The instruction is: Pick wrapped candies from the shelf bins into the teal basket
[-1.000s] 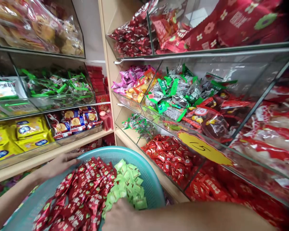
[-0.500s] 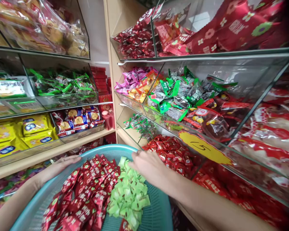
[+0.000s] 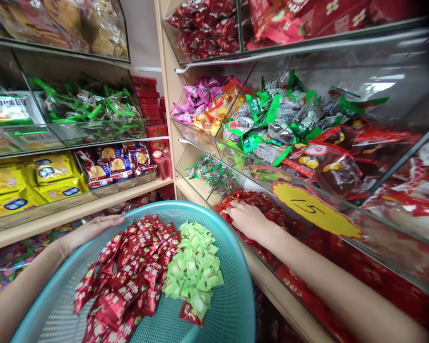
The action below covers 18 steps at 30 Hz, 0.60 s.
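My left hand [image 3: 98, 229] is closed on the far left rim of a round turquoise plastic basket [image 3: 241, 267], which is tilted towards me. Inside it lie a heap of dark red flowered packets [image 3: 136, 267], a pile of small pale green packets [image 3: 195, 269] and a single small red packet [image 3: 190, 313] at the near edge of the green pile. My right hand [image 3: 248, 218] is down in a low shelf bin among red-wrapped candies [image 3: 271, 207]. Its fingers are curled into them, with the fingertips partly hidden.
Clear-fronted bins line both sides of this shelf corner. Green-edged clear packets [image 3: 277, 119] fill a bin above my right hand, whose front bears a yellow price tag [image 3: 316, 209]. Yellow packets [image 3: 57, 171] stand on the left shelf. A wooden upright [image 3: 168, 95] divides the shelves.
My right hand has moved from over the basket's far rim to the right, down into the bin of red candies. My left hand still holds the rim. The view has shifted slightly.
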Each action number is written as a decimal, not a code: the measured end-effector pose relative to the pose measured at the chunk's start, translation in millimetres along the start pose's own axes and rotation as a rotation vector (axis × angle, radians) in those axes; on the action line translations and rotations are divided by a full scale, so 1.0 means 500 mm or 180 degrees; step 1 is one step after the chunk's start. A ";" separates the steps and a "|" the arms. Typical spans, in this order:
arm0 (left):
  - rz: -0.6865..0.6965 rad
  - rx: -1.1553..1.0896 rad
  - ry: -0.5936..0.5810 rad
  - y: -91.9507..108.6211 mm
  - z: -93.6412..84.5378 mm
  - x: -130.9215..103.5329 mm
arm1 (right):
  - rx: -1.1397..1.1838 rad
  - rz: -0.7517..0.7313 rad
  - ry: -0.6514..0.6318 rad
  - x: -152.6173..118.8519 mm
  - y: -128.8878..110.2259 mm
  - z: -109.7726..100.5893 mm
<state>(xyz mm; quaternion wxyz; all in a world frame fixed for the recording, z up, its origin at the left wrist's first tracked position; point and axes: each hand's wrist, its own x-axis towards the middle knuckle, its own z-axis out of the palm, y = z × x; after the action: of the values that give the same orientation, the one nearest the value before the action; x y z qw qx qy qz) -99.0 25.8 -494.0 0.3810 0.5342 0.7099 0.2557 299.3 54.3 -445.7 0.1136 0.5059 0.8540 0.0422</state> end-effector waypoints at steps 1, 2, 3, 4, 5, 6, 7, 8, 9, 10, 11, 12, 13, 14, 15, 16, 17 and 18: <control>0.0016 -0.0075 -0.0083 0.000 0.000 -0.001 | -0.0029 0.0010 0.0006 0.001 -0.001 0.002; 0.0009 -0.0138 -0.0143 -0.001 0.000 -0.001 | -0.0052 0.0013 0.0016 0.001 -0.003 0.003; -0.0008 -0.0185 -0.0183 -0.002 -0.001 -0.001 | -0.0075 0.0013 0.0032 0.001 -0.004 0.004; -0.0052 -0.0220 -0.0187 -0.004 -0.002 -0.001 | -0.0108 0.0015 0.0054 0.000 -0.006 0.004; -0.0093 -0.0252 -0.0199 -0.005 -0.002 -0.001 | -0.0160 0.0016 0.0094 0.000 -0.008 0.003; -0.0127 -0.0288 -0.0222 -0.006 -0.003 -0.001 | -0.0228 0.0018 0.0148 -0.001 -0.009 0.002; -0.0158 -0.0334 -0.0252 -0.006 -0.003 -0.001 | -0.0305 0.0021 0.0218 -0.003 -0.009 -0.001; -0.0199 -0.0395 -0.0297 -0.006 -0.003 -0.001 | -0.0381 0.0035 0.0293 -0.005 -0.010 -0.006; -0.0252 -0.0462 -0.0353 -0.006 -0.002 -0.002 | -0.0447 0.0061 0.0376 -0.008 -0.010 -0.013; -0.0303 -0.0526 -0.0402 -0.006 -0.002 -0.002 | -0.0502 0.0095 0.0460 -0.013 -0.010 -0.022; -0.0348 -0.0577 -0.0446 -0.006 -0.001 -0.003 | -0.0544 0.0140 0.0537 -0.019 -0.011 -0.032; -0.0374 -0.0615 -0.0476 -0.007 0.000 -0.003 | -0.0566 0.0184 0.0602 -0.027 -0.014 -0.044; -0.0380 -0.0642 -0.0501 -0.008 0.000 -0.003 | -0.0554 0.0210 0.0665 -0.035 -0.018 -0.055; -0.0373 -0.0660 -0.0515 -0.010 0.001 -0.003 | -0.0494 0.0194 0.0722 -0.045 -0.025 -0.065; -0.0351 -0.0680 -0.0512 -0.011 0.002 -0.003 | -0.0374 0.0141 0.0772 -0.054 -0.035 -0.073; -0.0332 -0.0700 -0.0500 -0.012 0.002 -0.002 | -0.0189 0.0034 0.0789 -0.063 -0.047 -0.077; -0.0332 -0.0703 -0.0477 -0.013 0.002 -0.002 | 0.0058 -0.0155 0.0759 -0.070 -0.062 -0.077; -0.0336 -0.0689 -0.0437 -0.014 0.003 -0.001 | 0.0356 -0.0430 0.0657 -0.076 -0.078 -0.072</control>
<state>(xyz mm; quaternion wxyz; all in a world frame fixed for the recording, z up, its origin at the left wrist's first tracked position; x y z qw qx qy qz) -101.7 23.1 -499.9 0.4970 0.4681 0.6776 0.2732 274.8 3.8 -412.6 -0.0007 0.4458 0.8943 0.0386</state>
